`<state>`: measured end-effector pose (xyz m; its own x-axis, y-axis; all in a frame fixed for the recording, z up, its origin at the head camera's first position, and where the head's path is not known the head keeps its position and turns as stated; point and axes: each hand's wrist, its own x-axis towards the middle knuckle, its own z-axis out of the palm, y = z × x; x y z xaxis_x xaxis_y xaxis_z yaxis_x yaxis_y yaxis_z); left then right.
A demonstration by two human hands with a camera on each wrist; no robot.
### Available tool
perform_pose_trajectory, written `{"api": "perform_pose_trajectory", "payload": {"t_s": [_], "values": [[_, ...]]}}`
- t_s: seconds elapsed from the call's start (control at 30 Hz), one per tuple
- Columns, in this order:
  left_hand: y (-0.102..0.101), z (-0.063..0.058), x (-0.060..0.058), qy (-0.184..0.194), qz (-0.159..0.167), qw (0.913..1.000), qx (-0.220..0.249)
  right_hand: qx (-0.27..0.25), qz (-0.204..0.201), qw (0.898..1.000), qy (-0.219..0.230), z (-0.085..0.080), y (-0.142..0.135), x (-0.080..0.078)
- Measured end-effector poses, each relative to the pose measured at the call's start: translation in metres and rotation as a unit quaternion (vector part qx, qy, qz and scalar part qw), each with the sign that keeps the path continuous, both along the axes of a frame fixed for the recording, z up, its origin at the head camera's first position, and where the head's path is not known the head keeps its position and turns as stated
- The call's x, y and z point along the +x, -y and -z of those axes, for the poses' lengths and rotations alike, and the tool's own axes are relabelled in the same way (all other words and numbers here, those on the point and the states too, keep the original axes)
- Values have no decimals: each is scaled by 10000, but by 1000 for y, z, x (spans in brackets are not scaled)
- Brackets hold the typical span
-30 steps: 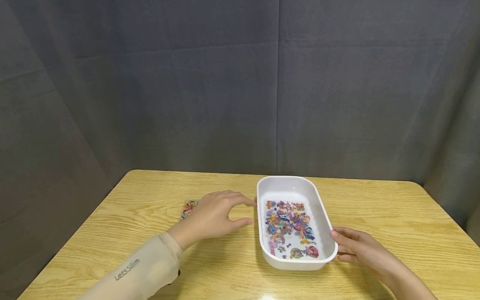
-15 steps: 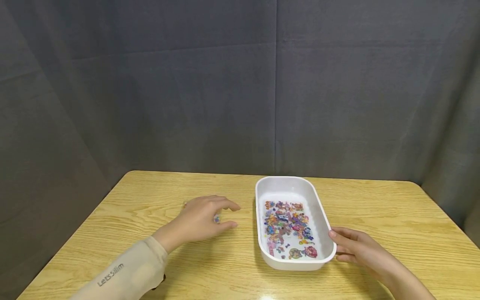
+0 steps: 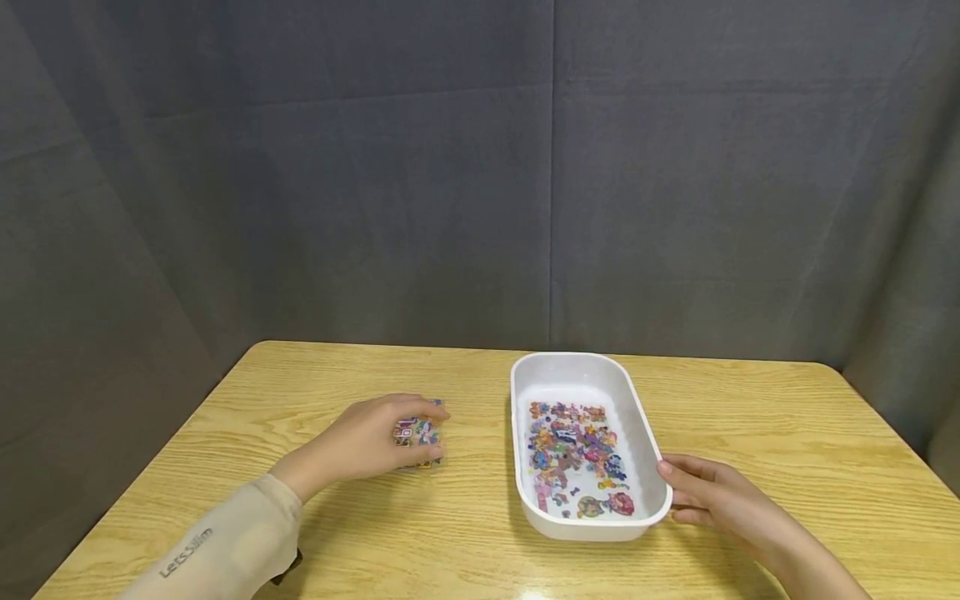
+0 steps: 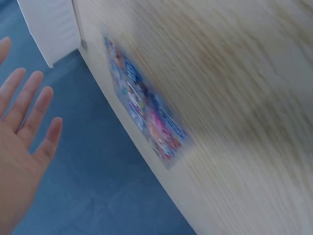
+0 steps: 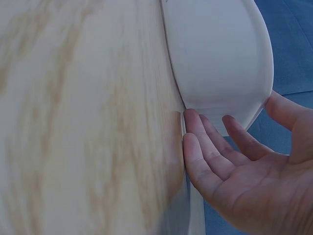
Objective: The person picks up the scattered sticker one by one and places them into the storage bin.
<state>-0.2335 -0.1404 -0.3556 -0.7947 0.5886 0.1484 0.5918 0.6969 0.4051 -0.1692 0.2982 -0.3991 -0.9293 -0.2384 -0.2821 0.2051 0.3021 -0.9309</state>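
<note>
Over the left part of the table my left hand (image 3: 360, 435) hovers above a colourful sticker sheet (image 3: 422, 433), partly hiding it. The left wrist view has the fingers of this hand (image 4: 22, 139) spread and apart from the sheet (image 4: 144, 100), which lies flat and clear-edged. A white plastic tray (image 3: 652, 442) stands right of centre, its floor covered with colourful cartoon sticker pictures. At its near right corner my right hand (image 3: 716, 492) holds it, thumb on the rim. In the right wrist view the curled fingers of that hand (image 5: 239, 166) meet the tray's outer wall (image 5: 220, 58).
A light wood-grain table (image 3: 765, 417) carries everything. Behind it hangs a dark grey curtain (image 3: 420, 208). Bare tabletop (image 3: 480, 483) lies between the sticker sheet and the tray.
My left hand has moved left, away from the tray's side. The sticker sheet now shows between thumb and fingers, more to the right than before. Right hand and tray have stayed put.
</note>
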Motion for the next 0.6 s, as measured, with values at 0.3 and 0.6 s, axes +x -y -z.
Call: {"api": "perform_pose_trajectory", "payload": {"t_s": [0.3, 0.6], "values": [[20, 6, -2, 327, -366, 9988, 43, 65, 65, 9999, 43, -1, 1, 0], [32, 13, -3, 309, -490, 9983, -38, 52, -8, 10000, 13, -1, 1, 0]]}}
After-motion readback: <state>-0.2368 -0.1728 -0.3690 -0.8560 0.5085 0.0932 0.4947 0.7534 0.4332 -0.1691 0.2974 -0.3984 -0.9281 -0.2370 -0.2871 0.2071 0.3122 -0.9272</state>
